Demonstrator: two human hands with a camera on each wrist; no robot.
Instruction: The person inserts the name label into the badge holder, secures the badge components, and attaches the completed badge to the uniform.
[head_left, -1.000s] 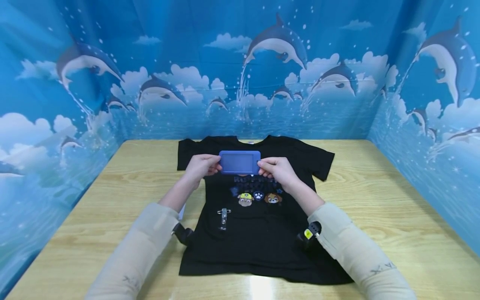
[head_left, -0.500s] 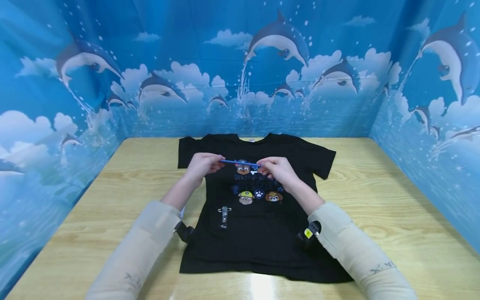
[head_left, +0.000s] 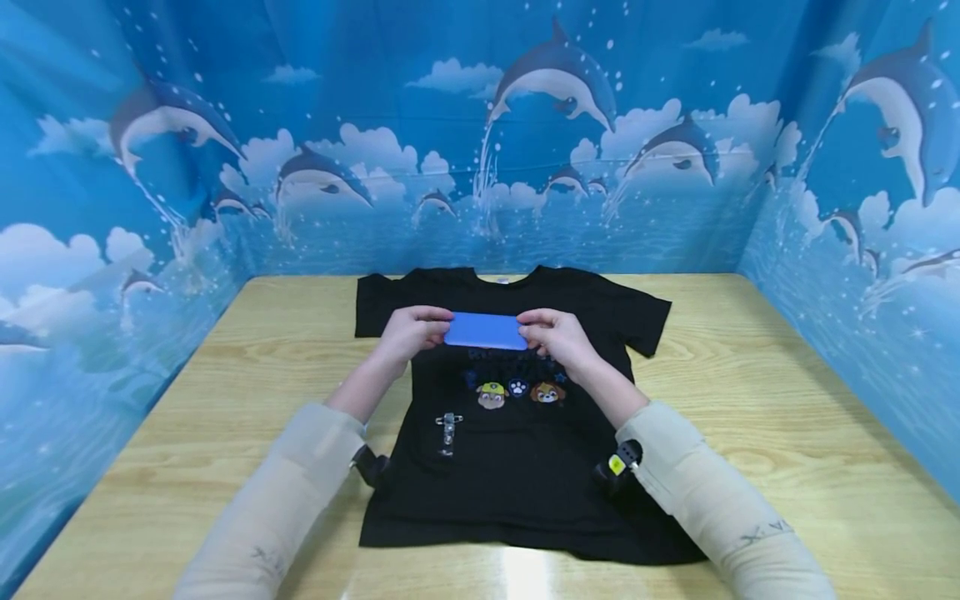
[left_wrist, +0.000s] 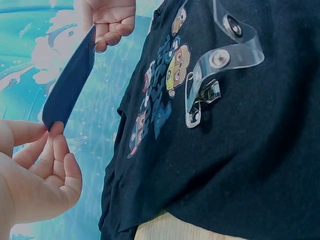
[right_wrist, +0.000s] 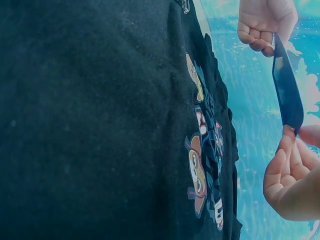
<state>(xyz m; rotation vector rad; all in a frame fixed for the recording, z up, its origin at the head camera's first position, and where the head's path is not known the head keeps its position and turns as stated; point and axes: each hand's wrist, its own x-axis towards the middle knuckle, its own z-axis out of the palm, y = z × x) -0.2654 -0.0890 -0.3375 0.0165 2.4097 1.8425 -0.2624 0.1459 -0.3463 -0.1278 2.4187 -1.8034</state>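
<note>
Head: left hand (head_left: 411, 335) and right hand (head_left: 557, 337) pinch the flat blue case (head_left: 486, 331) by opposite ends, over the black T-shirt (head_left: 517, 475). Left wrist: it's clear of the black T-shirt — light, even pressure suits. Right wrist: edge-only pinch — avoid bending.

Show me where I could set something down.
Bare tabletop lies between left sleeve and left curtain, also between right sleeve and right curtain. Crowded middle: black shirt, clip, left hand and right hand holding the blue case.

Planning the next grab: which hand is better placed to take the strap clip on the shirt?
Probably the left hand. The strap clip lies on the black shirt nearer it than the right hand, though both pinch the blue holder.
</note>
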